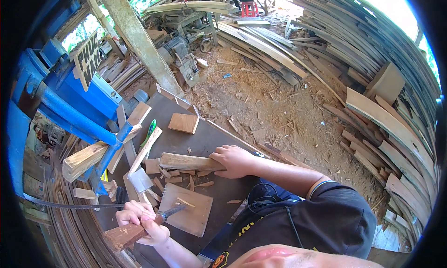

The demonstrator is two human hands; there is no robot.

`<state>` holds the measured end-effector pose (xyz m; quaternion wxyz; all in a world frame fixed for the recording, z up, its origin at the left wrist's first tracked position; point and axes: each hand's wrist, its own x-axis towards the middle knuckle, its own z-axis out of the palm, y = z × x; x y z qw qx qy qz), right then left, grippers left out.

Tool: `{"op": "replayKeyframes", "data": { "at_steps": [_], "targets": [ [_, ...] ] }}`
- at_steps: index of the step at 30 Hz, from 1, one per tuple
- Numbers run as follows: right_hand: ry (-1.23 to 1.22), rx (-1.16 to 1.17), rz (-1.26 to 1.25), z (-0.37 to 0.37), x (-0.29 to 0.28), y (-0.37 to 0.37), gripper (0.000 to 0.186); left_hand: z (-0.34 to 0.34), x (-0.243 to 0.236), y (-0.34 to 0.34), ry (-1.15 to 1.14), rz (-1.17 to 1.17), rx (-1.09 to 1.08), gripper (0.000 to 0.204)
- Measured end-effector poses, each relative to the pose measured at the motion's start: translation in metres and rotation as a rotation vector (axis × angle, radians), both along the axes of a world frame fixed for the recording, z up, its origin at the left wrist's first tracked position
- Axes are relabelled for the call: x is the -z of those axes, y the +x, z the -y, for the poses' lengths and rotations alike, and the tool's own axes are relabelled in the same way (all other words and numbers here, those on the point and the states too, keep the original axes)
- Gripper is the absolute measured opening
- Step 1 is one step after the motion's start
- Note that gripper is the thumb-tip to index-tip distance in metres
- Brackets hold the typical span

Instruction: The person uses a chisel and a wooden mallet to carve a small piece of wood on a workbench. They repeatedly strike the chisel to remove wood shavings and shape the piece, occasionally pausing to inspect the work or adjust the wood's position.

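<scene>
My left hand is closed round the thick wooden handle of a chisel. Its metal blade points right, over a thin square wooden board with a small wood sliver by the tip. Up and to the right, my right hand grips the right end of a wooden bar that lies level across the dark tabletop. Several small wood offcuts are scattered between bar and board. A flat grey metal piece is just above my left hand.
A brown wood block and a green-handled tool lie farther up the table. At left stands a blue machine with wooden beams against it. Stacked planks line the right; a person sits on a red stool far off.
</scene>
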<state>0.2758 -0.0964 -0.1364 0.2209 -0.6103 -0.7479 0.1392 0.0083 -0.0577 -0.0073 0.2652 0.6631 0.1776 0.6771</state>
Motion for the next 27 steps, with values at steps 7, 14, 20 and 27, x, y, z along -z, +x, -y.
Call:
{"op": "replayKeyframes", "data": {
  "at_steps": [7, 14, 20, 27],
  "targets": [
    [-0.013, 0.003, 0.005, 0.0000, 0.0001, 0.0003, 0.055, 0.0014, 0.0008, 0.0008, 0.008, -0.004, -0.006, 0.022],
    [0.001, 0.004, -0.003, 0.0004, -0.0020, -0.0005, 0.051, 0.0019, 0.0016, 0.0009, 0.001, -0.003, 0.008, 0.022],
    [-0.006, 0.002, -0.007, -0.0003, 0.0003, 0.0002, 0.053, 0.0012, 0.0013, 0.0012, 0.008, -0.008, 0.005, 0.021],
    [0.007, 0.009, -0.004, 0.0006, -0.0013, 0.0000, 0.051, -0.0016, -0.0014, -0.0002, -0.038, 0.001, -0.004, 0.027]
  ]
}}
